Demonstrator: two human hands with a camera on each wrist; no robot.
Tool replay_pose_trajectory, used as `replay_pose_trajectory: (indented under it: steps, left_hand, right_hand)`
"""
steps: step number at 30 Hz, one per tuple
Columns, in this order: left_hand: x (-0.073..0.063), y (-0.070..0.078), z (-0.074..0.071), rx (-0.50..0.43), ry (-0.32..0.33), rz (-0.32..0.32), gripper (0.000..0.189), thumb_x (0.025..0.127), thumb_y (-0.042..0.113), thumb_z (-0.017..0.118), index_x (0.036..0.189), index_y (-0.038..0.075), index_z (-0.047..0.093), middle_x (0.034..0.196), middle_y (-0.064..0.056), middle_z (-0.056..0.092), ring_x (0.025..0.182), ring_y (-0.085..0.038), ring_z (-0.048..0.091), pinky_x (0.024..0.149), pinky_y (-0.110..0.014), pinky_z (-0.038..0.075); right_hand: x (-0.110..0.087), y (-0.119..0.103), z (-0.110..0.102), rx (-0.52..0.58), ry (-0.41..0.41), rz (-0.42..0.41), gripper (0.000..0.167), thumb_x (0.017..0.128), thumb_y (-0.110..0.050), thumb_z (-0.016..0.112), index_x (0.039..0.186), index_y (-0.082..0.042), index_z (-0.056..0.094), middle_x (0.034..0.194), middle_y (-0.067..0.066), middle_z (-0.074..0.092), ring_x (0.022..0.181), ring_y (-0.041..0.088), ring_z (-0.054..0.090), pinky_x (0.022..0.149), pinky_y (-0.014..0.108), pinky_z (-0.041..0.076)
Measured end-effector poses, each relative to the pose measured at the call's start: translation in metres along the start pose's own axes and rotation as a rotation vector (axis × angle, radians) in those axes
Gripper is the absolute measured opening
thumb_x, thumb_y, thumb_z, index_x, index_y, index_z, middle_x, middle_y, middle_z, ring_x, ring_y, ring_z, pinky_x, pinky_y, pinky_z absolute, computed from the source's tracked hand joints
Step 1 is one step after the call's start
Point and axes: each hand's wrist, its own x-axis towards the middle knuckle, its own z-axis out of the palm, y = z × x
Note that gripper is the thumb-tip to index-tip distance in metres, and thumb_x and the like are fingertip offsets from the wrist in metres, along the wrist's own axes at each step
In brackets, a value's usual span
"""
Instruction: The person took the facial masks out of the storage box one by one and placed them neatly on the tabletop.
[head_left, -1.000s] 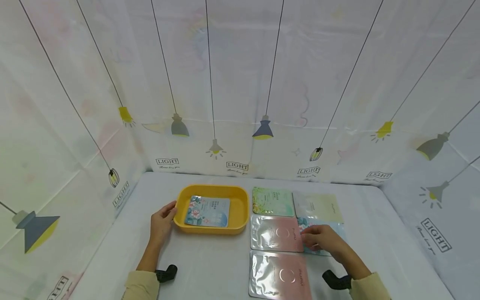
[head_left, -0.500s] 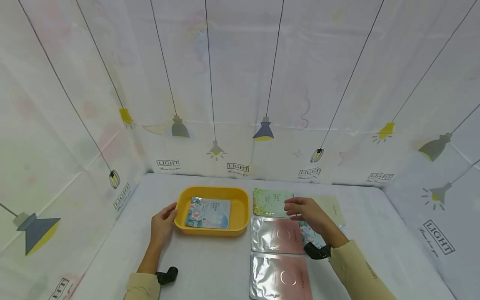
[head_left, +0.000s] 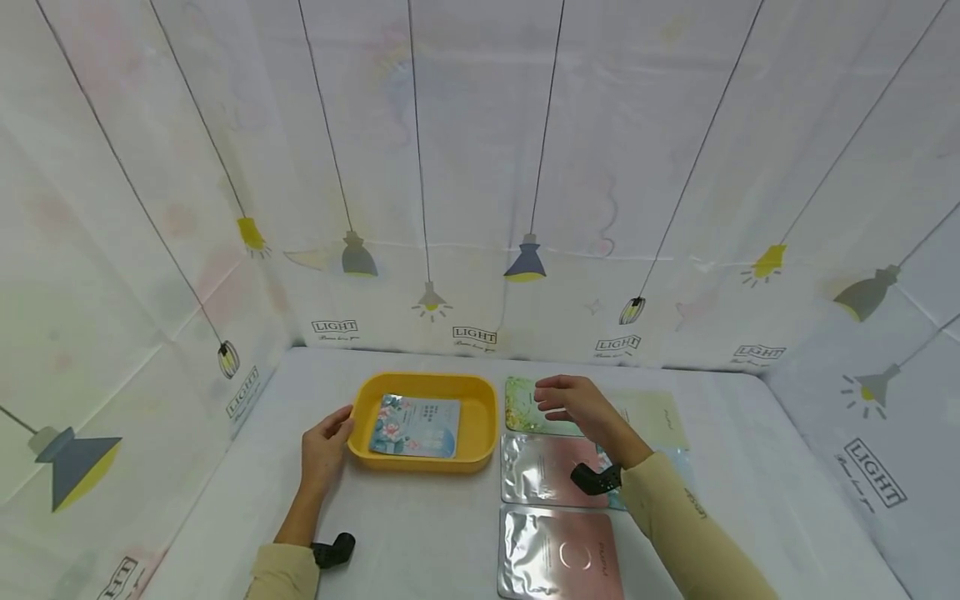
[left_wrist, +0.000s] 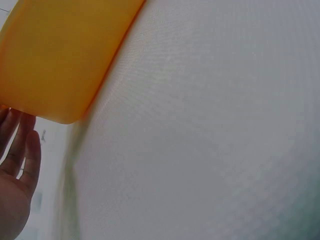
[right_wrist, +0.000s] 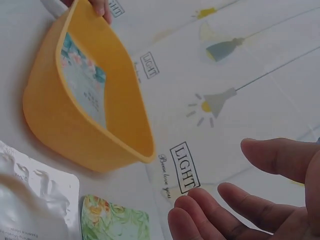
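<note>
A yellow plastic tray (head_left: 476, 417) stands on the table, with a blue floral face mask packet (head_left: 420, 425) lying flat inside. My left hand (head_left: 322, 446) is at the tray's left end, fingertips against its rim; the left wrist view shows these fingers (left_wrist: 31, 155) fairly straight. My right hand (head_left: 581, 408), holding nothing, hovers over the right part of a green floral packet (head_left: 525, 408), partly covering it. In the right wrist view its fingers (right_wrist: 270, 207) are spread and loosely bent, with the tray (right_wrist: 55, 110) beyond them.
Right of the tray, flat packets form two columns: two silver-and-pink ones (head_left: 551, 554) below the green one, a pale yellow one (head_left: 660, 417) and a second blue one largely hidden by my right forearm. A printed fabric backdrop (head_left: 480, 167) surrounds the white table (head_left: 420, 533).
My right hand has left the blue packet on the right and moved up and left, empty, over the green packet. My left hand and the tray have kept their places.
</note>
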Motion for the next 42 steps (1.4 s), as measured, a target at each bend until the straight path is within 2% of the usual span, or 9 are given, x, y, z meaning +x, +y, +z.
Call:
replay_pose_trajectory:
  steps: [7, 11, 15, 19, 24, 29, 35, 38, 42]
  left_hand:
    - [0.001, 0.002, -0.001, -0.010, 0.007, -0.007, 0.035, 0.098, 0.024, 0.058, 0.129, 0.008, 0.063, 0.130, -0.012, 0.064, 0.094, 0.004, 0.056, 0.076, -0.002, 0.046]
    - [0.001, 0.002, -0.001, -0.003, 0.001, -0.024, 0.036, 0.098, 0.025, 0.058, 0.129, 0.008, 0.063, 0.131, -0.011, 0.064, 0.101, -0.003, 0.057, 0.077, -0.001, 0.045]
    - [0.000, 0.002, -0.002, 0.012, 0.014, -0.018, 0.036, 0.098, 0.026, 0.058, 0.128, 0.007, 0.063, 0.130, -0.012, 0.064, 0.108, -0.013, 0.058, 0.077, -0.001, 0.044]
    - [0.001, 0.002, -0.001, 0.037, 0.038, 0.003, 0.036, 0.098, 0.028, 0.059, 0.126, 0.007, 0.064, 0.126, -0.014, 0.066, 0.106, -0.016, 0.058, 0.075, -0.001, 0.043]
    - [0.005, 0.004, 0.000, 0.045, 0.059, 0.013, 0.035, 0.097, 0.025, 0.060, 0.125, 0.006, 0.064, 0.123, -0.015, 0.067, 0.104, -0.018, 0.059, 0.074, 0.000, 0.043]
    - [0.008, 0.005, 0.001, 0.034, 0.043, -0.012, 0.034, 0.097, 0.023, 0.059, 0.127, 0.006, 0.063, 0.126, -0.014, 0.066, 0.109, -0.022, 0.060, 0.074, 0.000, 0.043]
    - [0.008, 0.008, 0.001, 0.044, 0.029, -0.020, 0.034, 0.098, 0.021, 0.057, 0.128, 0.005, 0.062, 0.129, -0.015, 0.064, 0.110, -0.023, 0.059, 0.073, 0.001, 0.042]
    - [0.008, 0.009, 0.002, 0.039, 0.017, -0.030, 0.034, 0.099, 0.021, 0.056, 0.129, 0.005, 0.062, 0.129, -0.015, 0.064, 0.111, -0.023, 0.059, 0.073, 0.001, 0.043]
    - [0.007, 0.010, 0.003, 0.028, 0.000, -0.036, 0.035, 0.099, 0.021, 0.057, 0.130, 0.005, 0.061, 0.131, -0.015, 0.063, 0.112, -0.023, 0.058, 0.074, 0.000, 0.043]
  right_hand:
    - [0.012, -0.007, 0.021, 0.019, -0.008, 0.019, 0.040, 0.096, -0.016, 0.059, 0.129, 0.004, 0.055, 0.131, 0.024, 0.058, 0.104, 0.029, 0.064, 0.103, 0.052, 0.046]
    - [0.020, -0.010, 0.034, 0.039, -0.025, 0.030, 0.040, 0.095, -0.017, 0.060, 0.128, 0.005, 0.056, 0.130, 0.026, 0.057, 0.107, 0.035, 0.063, 0.103, 0.053, 0.046]
    - [0.027, -0.015, 0.047, 0.050, -0.035, 0.081, 0.040, 0.094, -0.017, 0.062, 0.128, 0.003, 0.057, 0.130, 0.023, 0.058, 0.112, 0.037, 0.061, 0.104, 0.051, 0.046]
    - [0.034, -0.021, 0.058, 0.045, -0.038, 0.106, 0.039, 0.094, -0.017, 0.063, 0.128, 0.001, 0.057, 0.128, 0.020, 0.060, 0.113, 0.036, 0.061, 0.102, 0.048, 0.048]
    - [0.042, -0.028, 0.071, 0.056, -0.053, 0.095, 0.039, 0.093, -0.017, 0.064, 0.125, 0.003, 0.058, 0.126, 0.023, 0.061, 0.110, 0.036, 0.062, 0.095, 0.043, 0.054]
    - [0.047, -0.031, 0.082, 0.076, -0.043, 0.110, 0.036, 0.091, -0.017, 0.066, 0.120, 0.003, 0.061, 0.123, 0.023, 0.062, 0.101, 0.031, 0.066, 0.092, 0.041, 0.055]
    - [0.051, -0.031, 0.098, 0.080, -0.050, 0.135, 0.040, 0.093, -0.016, 0.063, 0.124, 0.008, 0.055, 0.125, 0.027, 0.060, 0.113, 0.041, 0.061, 0.094, 0.044, 0.054]
    - [0.054, -0.029, 0.106, 0.070, -0.046, 0.151, 0.042, 0.093, -0.017, 0.064, 0.125, 0.009, 0.054, 0.124, 0.027, 0.060, 0.113, 0.042, 0.060, 0.096, 0.045, 0.053]
    - [0.058, -0.024, 0.117, 0.051, -0.018, 0.182, 0.041, 0.090, -0.018, 0.067, 0.120, 0.007, 0.057, 0.118, 0.024, 0.060, 0.103, 0.037, 0.063, 0.096, 0.044, 0.053]
